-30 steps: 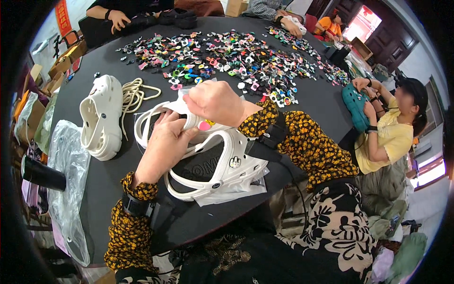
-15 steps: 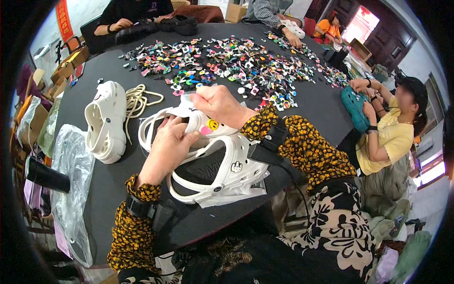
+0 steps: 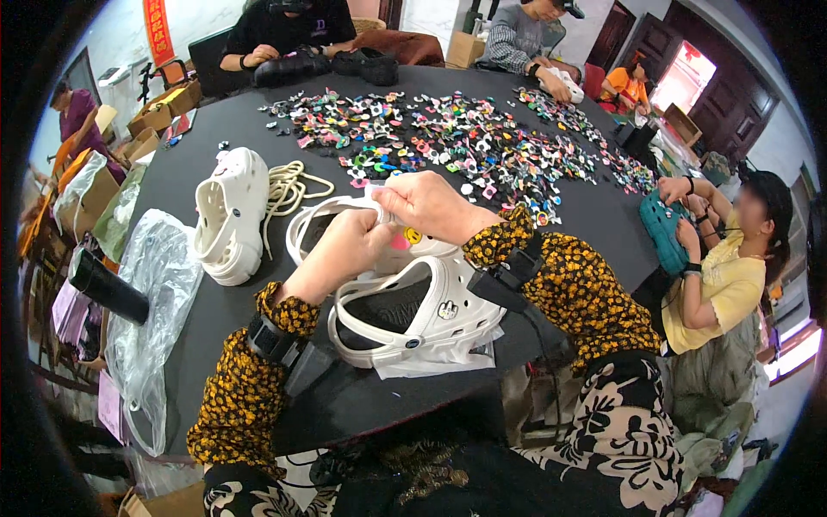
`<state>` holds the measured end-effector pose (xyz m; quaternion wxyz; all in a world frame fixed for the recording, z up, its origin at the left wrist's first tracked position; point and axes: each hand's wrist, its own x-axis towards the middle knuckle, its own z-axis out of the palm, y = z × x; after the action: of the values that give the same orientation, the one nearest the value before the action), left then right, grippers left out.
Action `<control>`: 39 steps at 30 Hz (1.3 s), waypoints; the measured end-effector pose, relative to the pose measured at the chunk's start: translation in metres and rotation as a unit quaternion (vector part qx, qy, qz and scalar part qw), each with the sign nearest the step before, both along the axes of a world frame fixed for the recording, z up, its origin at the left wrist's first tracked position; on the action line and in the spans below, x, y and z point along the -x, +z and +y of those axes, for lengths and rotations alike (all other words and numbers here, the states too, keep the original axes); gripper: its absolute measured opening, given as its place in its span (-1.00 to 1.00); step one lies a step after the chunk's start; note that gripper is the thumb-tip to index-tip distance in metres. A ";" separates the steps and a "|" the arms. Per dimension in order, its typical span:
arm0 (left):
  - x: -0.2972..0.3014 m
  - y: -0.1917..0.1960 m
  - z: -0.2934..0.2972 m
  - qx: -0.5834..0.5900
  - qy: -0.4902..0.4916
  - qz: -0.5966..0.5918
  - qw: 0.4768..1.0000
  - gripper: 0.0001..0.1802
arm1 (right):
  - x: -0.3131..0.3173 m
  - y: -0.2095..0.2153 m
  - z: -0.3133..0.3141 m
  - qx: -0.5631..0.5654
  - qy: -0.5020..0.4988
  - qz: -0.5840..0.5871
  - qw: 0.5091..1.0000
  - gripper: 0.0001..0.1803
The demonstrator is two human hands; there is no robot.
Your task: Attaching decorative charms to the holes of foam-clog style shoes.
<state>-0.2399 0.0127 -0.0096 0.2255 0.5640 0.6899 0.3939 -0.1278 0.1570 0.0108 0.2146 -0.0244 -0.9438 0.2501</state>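
Two white clogs lie in front of me at the table's near edge. Over the farther clog (image 3: 435,249), my left hand (image 3: 349,246) and my right hand (image 3: 428,205) are closed and almost touch. My left fingers grip its upper, though the fingertips are hidden. A small pale piece shows at my right thumb and fingertips; I cannot make out what it is. A yellow smiley charm (image 3: 413,235) and a pink charm (image 3: 400,242) sit on that clog beneath my hands. The nearer clog (image 3: 422,332) rests on white plastic wrapping and carries a white cartoon charm (image 3: 448,309).
Another white clog (image 3: 231,215) stands at left beside a coiled cream cord (image 3: 293,188). Clear plastic (image 3: 155,302) and a black cylinder (image 3: 109,287) lie at the left edge. Many colourful charms (image 3: 482,142) cover the far table. A person at right holds a teal clog (image 3: 662,231).
The whole view has shifted, so things appear farther right and lower. My left hand has come up closer to my right hand over the farther clog.
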 end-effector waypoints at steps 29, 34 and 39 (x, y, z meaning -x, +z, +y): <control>-0.045 0.069 -0.036 -0.198 0.058 -0.242 0.948 -0.75 | -0.005 0.065 -0.030 -0.296 -0.010 0.353 0.888 -0.73; -0.040 0.064 -0.031 -0.177 0.075 -0.234 0.953 -0.75 | -0.008 0.062 -0.031 -0.167 -0.038 0.312 0.935 -0.70; -0.040 0.065 -0.035 -0.175 0.051 -0.237 0.954 -0.76 | -0.013 0.061 -0.031 -0.059 -0.041 0.271 0.960 -0.67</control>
<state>-0.1998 -0.0222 0.0554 0.2591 0.4492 0.5648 0.6419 -0.1144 0.1256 0.0718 0.4731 0.0186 -0.8618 0.1820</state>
